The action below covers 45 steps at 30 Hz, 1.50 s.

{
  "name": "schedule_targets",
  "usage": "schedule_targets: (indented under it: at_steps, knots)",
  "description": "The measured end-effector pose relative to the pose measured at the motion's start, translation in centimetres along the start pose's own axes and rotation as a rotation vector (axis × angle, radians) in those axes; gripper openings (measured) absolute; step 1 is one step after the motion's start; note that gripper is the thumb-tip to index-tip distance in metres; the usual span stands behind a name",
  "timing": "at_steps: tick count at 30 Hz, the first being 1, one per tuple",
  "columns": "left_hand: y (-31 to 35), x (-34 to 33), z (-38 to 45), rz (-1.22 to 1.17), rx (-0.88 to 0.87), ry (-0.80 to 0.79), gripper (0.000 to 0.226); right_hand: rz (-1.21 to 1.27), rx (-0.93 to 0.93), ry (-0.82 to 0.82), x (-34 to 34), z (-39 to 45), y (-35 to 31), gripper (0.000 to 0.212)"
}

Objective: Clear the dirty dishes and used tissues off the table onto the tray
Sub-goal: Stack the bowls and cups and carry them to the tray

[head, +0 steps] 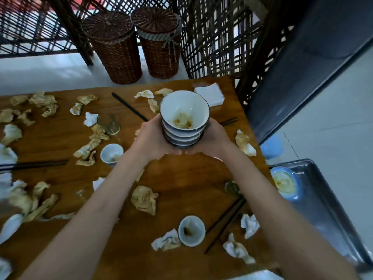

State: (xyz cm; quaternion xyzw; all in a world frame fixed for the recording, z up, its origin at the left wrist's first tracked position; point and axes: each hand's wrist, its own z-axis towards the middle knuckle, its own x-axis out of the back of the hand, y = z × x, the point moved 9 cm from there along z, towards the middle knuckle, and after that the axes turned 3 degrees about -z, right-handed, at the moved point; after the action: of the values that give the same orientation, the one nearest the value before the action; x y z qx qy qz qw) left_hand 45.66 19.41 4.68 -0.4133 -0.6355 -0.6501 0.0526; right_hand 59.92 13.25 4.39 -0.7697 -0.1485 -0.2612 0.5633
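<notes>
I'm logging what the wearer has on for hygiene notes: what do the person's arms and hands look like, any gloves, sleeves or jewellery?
Both forearms are bare along all that shows, with no sleeve edge in view. The left hand and right hand wear no gloves. No watch, bracelet or ring is visible on either wrist or on the fingers that show, though motion blur softens fine detail.

A stack of bowls [184,120] — white inside, dark outside, about four, the blur makes counting hard — is held up above the wooden table [181,178], the top one smeared brown. Two small dirty cups [111,154] [191,230] sit on the table among crumpled, stained tissues [144,199] and dark chopsticks [226,221]. The metal tray [323,209] at the right holds one blue-rimmed dirty bowl [285,182].
</notes>
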Motion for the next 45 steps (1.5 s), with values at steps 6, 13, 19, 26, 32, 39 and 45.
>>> schedule_targets:
  at_steps: [6,13,19,26,32,39,45]
  knots:
    - [5.1,-4.9,-6.1,0.014,-0.109,-0.066,0.1,0.043,-0.035,0.072,3.8,-8.8,3.1,0.091]
    - [11.6,-14.3,-12.5,-0.032,-0.186,-0.091,0.096,-0.055,-0.112,0.157,10.5,-18.2,10.4,0.091]
    - [16.8,-24.3,-16.4,-0.062,-0.195,-0.107,0.094,-0.161,-0.111,0.152,16.8,-24.4,17.4,0.086]
    - [20.3,-35.0,-16.8,-0.084,-0.105,-0.135,0.092,-0.155,-0.158,0.134,23.2,-28.0,26.0,0.084]
    - [22.7,-40.9,-14.8,-0.147,-0.087,-0.148,0.09,-0.116,-0.229,0.158,27.1,-27.6,31.9,0.085]
    - [26.0,-45.8,-10.7,-0.166,-0.092,-0.183,0.089,-0.125,-0.278,0.169,31.8,-24.5,36.7,0.076]
    - [27.6,-49.4,-6.4,-0.152,-0.068,-0.146,0.09,-0.12,-0.244,0.126,34.9,-20.4,40.3,0.081]
